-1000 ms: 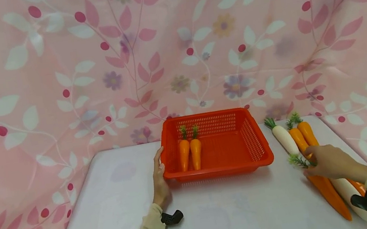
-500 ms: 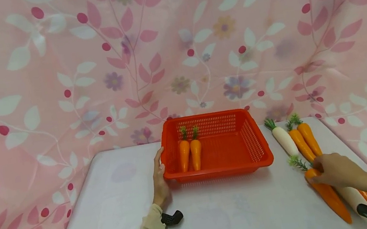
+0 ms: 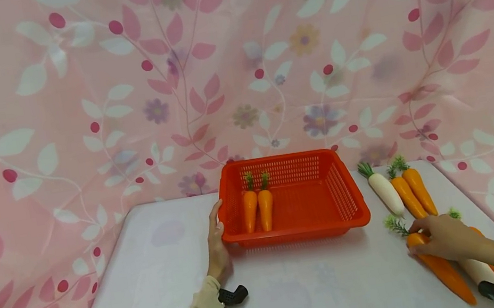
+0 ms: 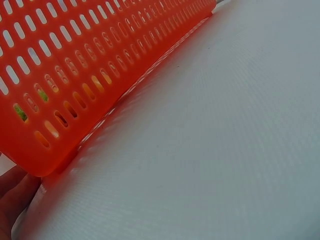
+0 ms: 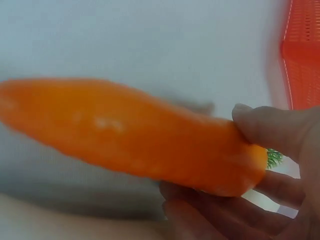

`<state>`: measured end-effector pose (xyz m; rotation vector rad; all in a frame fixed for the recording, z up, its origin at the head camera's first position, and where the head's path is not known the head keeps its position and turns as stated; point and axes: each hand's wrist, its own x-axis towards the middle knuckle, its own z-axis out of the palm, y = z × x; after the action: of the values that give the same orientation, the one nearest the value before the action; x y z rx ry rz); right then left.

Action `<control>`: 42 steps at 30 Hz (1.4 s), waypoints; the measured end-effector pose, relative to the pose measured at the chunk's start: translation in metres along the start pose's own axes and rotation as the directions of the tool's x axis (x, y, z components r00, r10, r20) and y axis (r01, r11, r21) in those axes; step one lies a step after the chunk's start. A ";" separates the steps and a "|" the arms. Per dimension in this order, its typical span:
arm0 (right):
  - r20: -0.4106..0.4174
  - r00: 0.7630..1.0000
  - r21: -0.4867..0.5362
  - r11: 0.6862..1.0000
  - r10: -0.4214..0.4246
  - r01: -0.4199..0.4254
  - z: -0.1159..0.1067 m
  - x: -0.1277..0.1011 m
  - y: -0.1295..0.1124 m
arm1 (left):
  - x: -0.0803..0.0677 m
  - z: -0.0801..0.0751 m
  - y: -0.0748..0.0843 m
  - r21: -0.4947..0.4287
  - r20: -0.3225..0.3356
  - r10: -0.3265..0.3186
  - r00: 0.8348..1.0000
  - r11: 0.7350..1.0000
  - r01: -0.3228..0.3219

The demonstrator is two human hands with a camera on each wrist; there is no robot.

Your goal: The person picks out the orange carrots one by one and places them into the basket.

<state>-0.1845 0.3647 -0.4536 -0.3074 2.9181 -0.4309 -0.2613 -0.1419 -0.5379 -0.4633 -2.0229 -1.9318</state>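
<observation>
A red slotted basket [image 3: 349,202] stands at the table's back middle with two small carrots [image 3: 258,209] lying in its left half. My left hand [image 3: 216,245] rests flat against the basket's left front corner [image 4: 30,160], fingers straight. My right hand [image 3: 440,237] grips the thick top end of a long orange carrot [image 3: 442,271] at the table's right side. In the right wrist view that carrot [image 5: 130,135] fills the frame, with my thumb [image 5: 270,125] above it and my fingers below.
Near the back right lie a white radish [image 3: 384,190] and two orange carrots [image 3: 413,189]. Another white radish [image 3: 477,269] and a carrot lie partly under my right wrist. Pink floral cloth [image 3: 77,121] hangs behind and beside the white table [image 3: 308,295].
My right hand has slid toward me along the long carrot and taken hold of its top end. The left hand and the basket have stayed put.
</observation>
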 end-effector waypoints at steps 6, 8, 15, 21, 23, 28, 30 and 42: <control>-0.040 0.999 -0.009 1.000 0.014 -0.015 0.005 0.003 0.001 | -0.002 0.000 0.009 -0.006 0.011 -0.011 1.000 1.000 0.011; -0.033 0.999 0.010 1.000 0.019 -0.019 0.005 0.004 0.002 | -0.003 0.000 0.018 -0.011 0.021 -0.016 1.000 1.000 0.017; 0.053 0.995 0.174 0.980 0.088 -0.096 0.000 0.010 0.005 | -0.004 0.000 0.039 0.015 0.028 -0.023 0.999 1.000 0.022; 0.129 0.978 0.399 0.894 0.164 -0.203 -0.004 0.015 0.007 | -0.004 0.000 0.038 -0.003 0.026 -0.027 0.999 1.000 0.027; 0.151 0.972 0.453 0.862 0.180 -0.230 -0.005 0.016 0.008 | -0.005 -0.001 0.037 -0.005 0.032 -0.026 0.999 1.000 0.026; 0.203 0.955 0.583 0.758 0.215 -0.294 -0.005 0.019 0.008 | -0.005 -0.001 0.033 -0.006 0.031 -0.005 1.000 1.000 0.005; 0.208 0.958 0.621 0.730 0.199 -0.286 -0.007 0.021 0.007 | -0.005 -0.001 0.032 -0.006 0.030 0.004 1.000 1.000 -0.003; 0.156 0.985 0.765 0.623 0.069 -0.165 -0.050 0.049 -0.010 | -0.005 -0.001 0.032 0.012 0.024 -0.003 1.000 1.000 0.003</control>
<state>-0.2399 0.3572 -0.4102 0.0015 2.3099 -1.5184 -0.2428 -0.1412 -0.5111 -0.4832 -2.0506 -1.9233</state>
